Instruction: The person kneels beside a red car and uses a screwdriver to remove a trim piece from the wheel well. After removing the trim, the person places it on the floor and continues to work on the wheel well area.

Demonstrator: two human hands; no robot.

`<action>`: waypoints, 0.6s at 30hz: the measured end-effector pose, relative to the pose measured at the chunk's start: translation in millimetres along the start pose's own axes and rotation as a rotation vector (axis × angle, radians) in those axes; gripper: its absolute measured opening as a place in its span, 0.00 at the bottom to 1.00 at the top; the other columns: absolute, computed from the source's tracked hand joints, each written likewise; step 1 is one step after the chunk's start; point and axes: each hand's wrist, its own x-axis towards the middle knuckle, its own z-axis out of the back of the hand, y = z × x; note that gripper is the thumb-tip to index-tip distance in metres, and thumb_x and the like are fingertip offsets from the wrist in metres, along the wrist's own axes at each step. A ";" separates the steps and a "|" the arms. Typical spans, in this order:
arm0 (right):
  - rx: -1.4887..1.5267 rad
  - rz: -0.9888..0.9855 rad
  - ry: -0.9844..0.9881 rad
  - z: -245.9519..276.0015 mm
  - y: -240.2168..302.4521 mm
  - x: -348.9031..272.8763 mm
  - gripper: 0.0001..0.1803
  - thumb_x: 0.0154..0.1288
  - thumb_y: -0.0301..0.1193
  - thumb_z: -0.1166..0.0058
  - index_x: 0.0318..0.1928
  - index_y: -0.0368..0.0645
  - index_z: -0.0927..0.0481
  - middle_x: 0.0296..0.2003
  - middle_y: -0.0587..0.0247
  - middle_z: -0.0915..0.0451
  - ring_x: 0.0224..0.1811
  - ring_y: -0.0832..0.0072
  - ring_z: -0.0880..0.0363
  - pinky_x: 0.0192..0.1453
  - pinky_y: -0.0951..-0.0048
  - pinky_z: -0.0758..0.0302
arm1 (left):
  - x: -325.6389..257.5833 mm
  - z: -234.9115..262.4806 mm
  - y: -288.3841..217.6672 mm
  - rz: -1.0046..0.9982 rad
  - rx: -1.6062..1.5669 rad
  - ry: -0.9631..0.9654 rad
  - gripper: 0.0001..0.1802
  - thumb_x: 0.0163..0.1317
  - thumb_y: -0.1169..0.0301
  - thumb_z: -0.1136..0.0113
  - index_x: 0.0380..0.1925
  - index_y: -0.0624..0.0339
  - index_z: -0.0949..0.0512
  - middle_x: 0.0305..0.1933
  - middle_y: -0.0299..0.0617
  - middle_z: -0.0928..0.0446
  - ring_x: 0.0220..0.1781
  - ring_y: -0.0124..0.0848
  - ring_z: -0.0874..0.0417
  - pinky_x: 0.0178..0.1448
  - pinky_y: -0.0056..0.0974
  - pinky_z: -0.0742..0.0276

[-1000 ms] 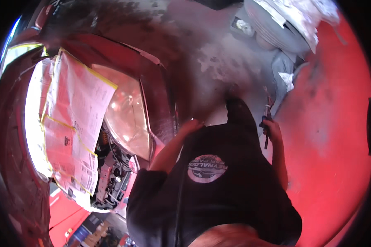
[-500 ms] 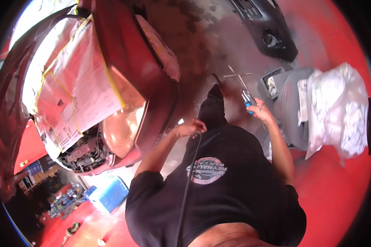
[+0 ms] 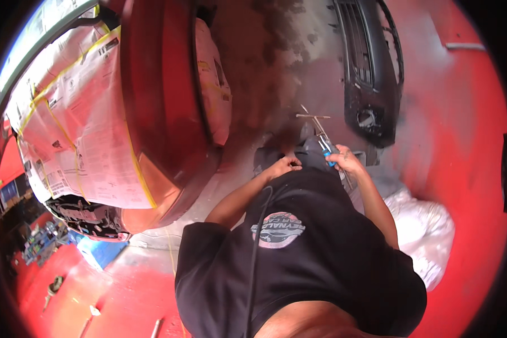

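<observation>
Red-painted workshop floor (image 3: pixel 467 169) with a grey, stained patch up the middle; red car body (image 3: pixel 163 112) on the left, masked with newspaper (image 3: pixel 79 129) and yellow tape. Black bumper (image 3: pixel 372 73) lies on the floor top right, white crumpled sheet (image 3: pixel 422 231) lower right. Right hand (image 3: pixel 346 160) is closed around a blue-handled tool (image 3: pixel 325 149), metal end pointing up and away, held in front of the body near the bumper's lower end. Left hand (image 3: pixel 284 166) has fingers curled, resting at the hem of the black shirt (image 3: pixel 298 253); cannot tell if it grips anything. Black cable (image 3: pixel 256 248) runs down the shirt.
</observation>
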 end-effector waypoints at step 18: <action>-0.252 -0.036 0.460 55.9 287.4 332.9 0.14 0.60 0.29 0.40 0.43 0.38 0.28 0.27 0.59 0.20 0.15 0.81 0.29 0.16 0.78 0.31 | 238.9 4.5 -125.3 0.082 -0.877 -0.324 0.19 0.62 0.76 0.41 0.53 0.72 0.24 0.44 0.38 0.19 0.44 0.24 0.21 0.49 0.29 0.25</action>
